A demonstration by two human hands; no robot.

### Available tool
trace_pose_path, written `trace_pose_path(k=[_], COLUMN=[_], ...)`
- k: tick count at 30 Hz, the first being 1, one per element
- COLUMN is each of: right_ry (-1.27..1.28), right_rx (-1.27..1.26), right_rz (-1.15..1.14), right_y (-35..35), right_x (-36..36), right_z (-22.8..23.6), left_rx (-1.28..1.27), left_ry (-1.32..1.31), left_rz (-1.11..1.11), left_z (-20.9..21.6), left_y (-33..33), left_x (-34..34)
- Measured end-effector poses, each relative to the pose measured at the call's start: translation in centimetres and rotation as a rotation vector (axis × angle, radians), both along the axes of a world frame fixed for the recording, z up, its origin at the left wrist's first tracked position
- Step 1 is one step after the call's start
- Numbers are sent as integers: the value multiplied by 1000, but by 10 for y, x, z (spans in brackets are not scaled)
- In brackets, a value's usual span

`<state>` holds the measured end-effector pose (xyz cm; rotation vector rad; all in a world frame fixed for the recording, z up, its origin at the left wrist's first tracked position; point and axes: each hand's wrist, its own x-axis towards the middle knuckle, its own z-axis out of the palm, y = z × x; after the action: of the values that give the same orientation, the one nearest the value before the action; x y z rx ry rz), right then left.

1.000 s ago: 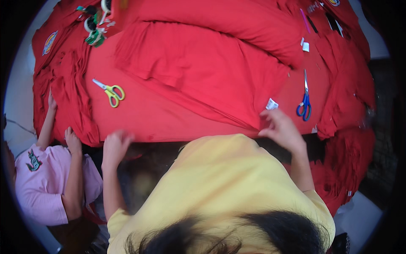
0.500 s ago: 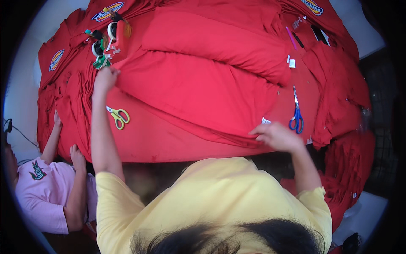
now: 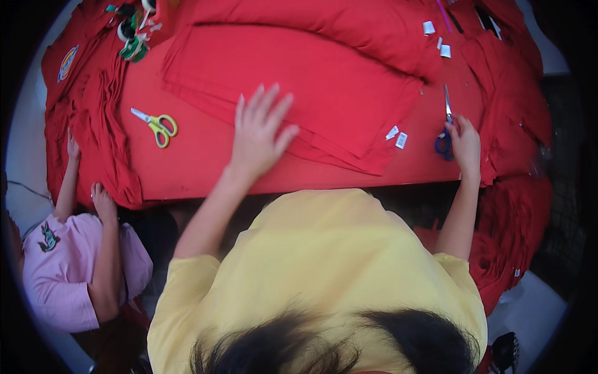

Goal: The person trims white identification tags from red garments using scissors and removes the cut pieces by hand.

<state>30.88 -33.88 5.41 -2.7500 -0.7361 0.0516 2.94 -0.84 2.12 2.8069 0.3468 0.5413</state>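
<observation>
Folded red cloth garments (image 3: 299, 93) lie in layers across the table, with small white tags (image 3: 401, 139) at their lower right corner. My left hand (image 3: 258, 134) is spread over the near edge of this cloth, its fingers apart and holding nothing. At the right, my right hand (image 3: 466, 144) has its thumb and fingers bent at the handle of the blue scissors (image 3: 443, 142). The scissors still lie on the table with blades pointing away from me. The palm side of that hand is partly hidden.
Yellow-handled scissors (image 3: 162, 129) lie on the left. Tape dispensers (image 3: 134, 40) stand at the far left. Piles of red garments (image 3: 514, 106) line the right side, with more at the left. A co-worker in a pink shirt (image 3: 68, 274) sits on the left, hands at the cloth.
My left hand has let go of the cloth's far left side and come right and nearer. My right hand has left the cloth's corner for the blue scissors. The view has shifted.
</observation>
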Motion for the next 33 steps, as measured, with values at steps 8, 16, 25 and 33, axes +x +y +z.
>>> trace_pose_path(k=[8,16,25,33], right_ry=[-50,104,630,566], right_rx=[19,-92,667,1080], right_rz=[-111,-137,-282,38], right_y=[-40,-36,-55,21], right_x=[-21,-3,-14,-35], right_z=[-42,-29,-12,24], left_rx=[-48,-143,10,-1573], left_ry=[300,-149,-38,-476], left_rz=[967,476,237,232], left_z=[-58,-15,-25,37], left_y=[8,-8,-1,93], left_x=[-206,-91,27,53])
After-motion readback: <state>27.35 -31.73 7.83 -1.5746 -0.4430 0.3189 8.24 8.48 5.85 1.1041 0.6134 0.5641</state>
